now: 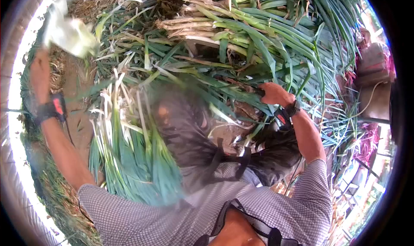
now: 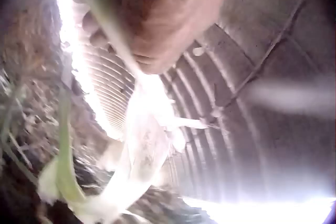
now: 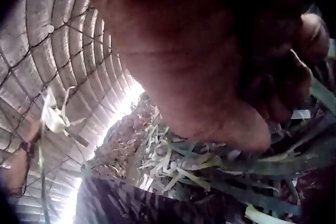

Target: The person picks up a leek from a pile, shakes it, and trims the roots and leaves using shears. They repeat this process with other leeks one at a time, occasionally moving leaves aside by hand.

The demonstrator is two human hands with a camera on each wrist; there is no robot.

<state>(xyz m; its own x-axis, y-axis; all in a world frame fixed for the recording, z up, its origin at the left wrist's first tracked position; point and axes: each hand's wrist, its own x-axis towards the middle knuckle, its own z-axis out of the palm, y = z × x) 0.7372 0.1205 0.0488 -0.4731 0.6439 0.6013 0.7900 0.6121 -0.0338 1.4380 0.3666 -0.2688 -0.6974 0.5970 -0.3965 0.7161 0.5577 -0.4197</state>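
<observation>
On ground (image 1: 77,80) beneath ribbed sheeting (image 2: 273,150), spring onions (image 1: 140,172) are strewn between left hand (image 1: 39,69), gripping pale leaves (image 1: 75,38), and right hand (image 1: 277,94), contents indeterminable.

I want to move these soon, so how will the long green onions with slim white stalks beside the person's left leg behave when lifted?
The green onions probably flop at their long, thin leaves. The straighter white stalks are likely stiffer. With no tie visible, they may slide apart.
</observation>
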